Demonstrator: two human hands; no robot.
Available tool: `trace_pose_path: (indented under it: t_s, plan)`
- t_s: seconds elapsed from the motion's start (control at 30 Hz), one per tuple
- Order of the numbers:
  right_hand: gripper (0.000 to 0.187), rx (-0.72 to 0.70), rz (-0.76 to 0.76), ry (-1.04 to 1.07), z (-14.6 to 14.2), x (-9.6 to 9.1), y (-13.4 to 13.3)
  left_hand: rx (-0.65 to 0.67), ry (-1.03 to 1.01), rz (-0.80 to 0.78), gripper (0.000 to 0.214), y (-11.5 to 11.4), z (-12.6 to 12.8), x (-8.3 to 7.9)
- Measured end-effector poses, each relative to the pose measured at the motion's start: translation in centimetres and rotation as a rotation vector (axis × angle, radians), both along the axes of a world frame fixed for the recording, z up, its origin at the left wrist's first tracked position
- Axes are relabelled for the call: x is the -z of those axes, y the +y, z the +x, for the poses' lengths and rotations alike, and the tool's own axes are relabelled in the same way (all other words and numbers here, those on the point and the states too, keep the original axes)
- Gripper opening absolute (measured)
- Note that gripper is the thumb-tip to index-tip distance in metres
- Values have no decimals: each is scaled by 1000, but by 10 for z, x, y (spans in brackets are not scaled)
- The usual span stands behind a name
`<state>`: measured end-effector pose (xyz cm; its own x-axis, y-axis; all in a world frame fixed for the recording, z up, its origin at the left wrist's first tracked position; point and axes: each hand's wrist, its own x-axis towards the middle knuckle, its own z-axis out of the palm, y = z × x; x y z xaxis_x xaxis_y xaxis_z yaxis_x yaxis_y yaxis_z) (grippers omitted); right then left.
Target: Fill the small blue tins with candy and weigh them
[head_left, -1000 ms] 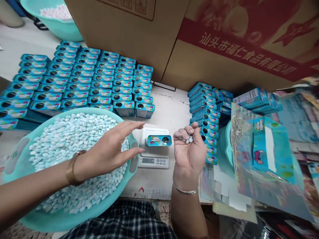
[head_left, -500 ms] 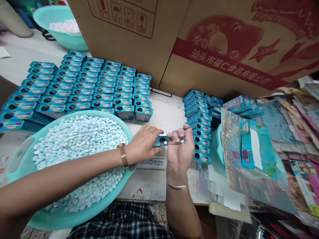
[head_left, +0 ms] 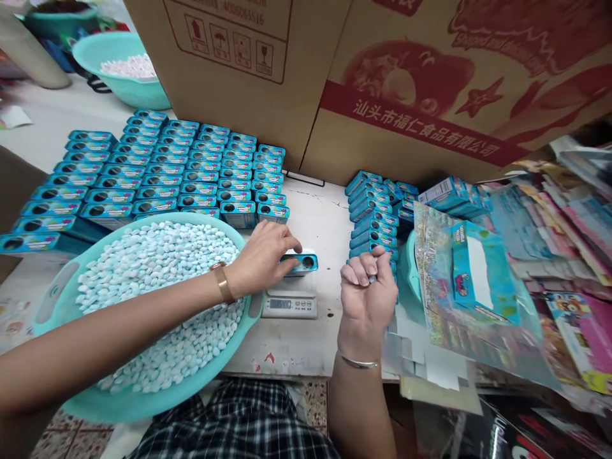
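A small blue candy box (head_left: 306, 262) with a dark round opening stands upright on a digital kitchen scale (head_left: 291, 306), whose display is lit. My left hand (head_left: 268, 254) pinches the box's left end between thumb and fingers. To the right and apart from the scale, my right hand (head_left: 367, 284) is turned palm up with its fingers curled, and a pale candy shows between them. Any other candies inside that fist are hidden. Under my left forearm lies a turquoise basin (head_left: 157, 408) heaped with pale blue candies (head_left: 167, 255).
Rows of blue boxes (head_left: 157, 166) fill the table's left side. More boxes (head_left: 375, 213) line up at right. A large cardboard carton (head_left: 268, 127) blocks the back. At far right a flattened blue box (head_left: 482, 274) lies on shiny film (head_left: 435, 306). Another basin (head_left: 134, 95) stands back left.
My right hand has moved right, away from the box, and its fingers are curled in. The box now stands in plain view on the scale, with my left hand still at it.
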<state>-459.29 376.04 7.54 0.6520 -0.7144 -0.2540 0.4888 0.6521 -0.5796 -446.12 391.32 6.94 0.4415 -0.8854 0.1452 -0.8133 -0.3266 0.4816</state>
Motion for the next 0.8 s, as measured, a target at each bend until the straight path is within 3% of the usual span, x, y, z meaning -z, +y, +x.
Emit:
trace_pose_path:
  t_s: [0.07,0.37,0.47,0.63,0.7,0.8]
  plan:
    - [17,-4,26,2,-12,6,0,18,-73,36,13,-4,-1,-1]
    - [13,29,98,76,-53,32,0,116,-126,53,16,-33,-14,2]
    - [13,40,122,54,-63,32,-7,84,-108,-27,15,-37,-9,-17]
    - [11,72,140,13,-85,36,-24,-93,-37,-298,19,-27,9,-71]
    - [10,73,145,10,-93,42,-27,-111,-19,-285,22,-23,12,-82]
    - [12,54,149,27,-102,51,-25,-63,-30,-86,34,-23,9,-76]
